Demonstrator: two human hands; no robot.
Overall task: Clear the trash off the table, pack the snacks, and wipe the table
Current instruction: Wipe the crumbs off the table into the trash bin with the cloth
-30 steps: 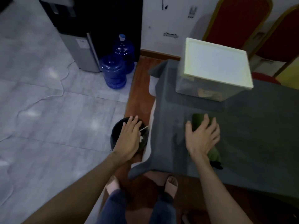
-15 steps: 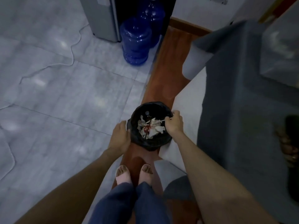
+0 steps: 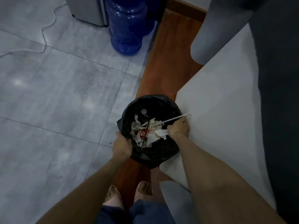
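Both hands down at the trash bin (image 3: 150, 152), black liner, standing on the floor between them. Left hand (image 3: 122, 147) closed on the bin's left rim, fingers curled over the liner edge. Right hand (image 3: 178, 128) closed on the right rim; looks like it grips the liner, though the fingertips are hidden. A long white stick (image 3: 175, 118) juts out over the rim just above the right hand; cannot tell if the hand touches it. Inside the bin, between the hands: crumpled white paper (image 3: 157, 134), a red can (image 3: 144, 133), a dark thin rod (image 3: 145, 135) and a bottle cap (image 3: 143, 111). White cloth (image 3: 218, 110) hangs just right of the right hand, grey tabletop cover (image 3: 278, 78) further right. Blue water jugs (image 3: 127, 25) well ahead of the hands. Feet in slippers (image 3: 113, 198) below the bin.
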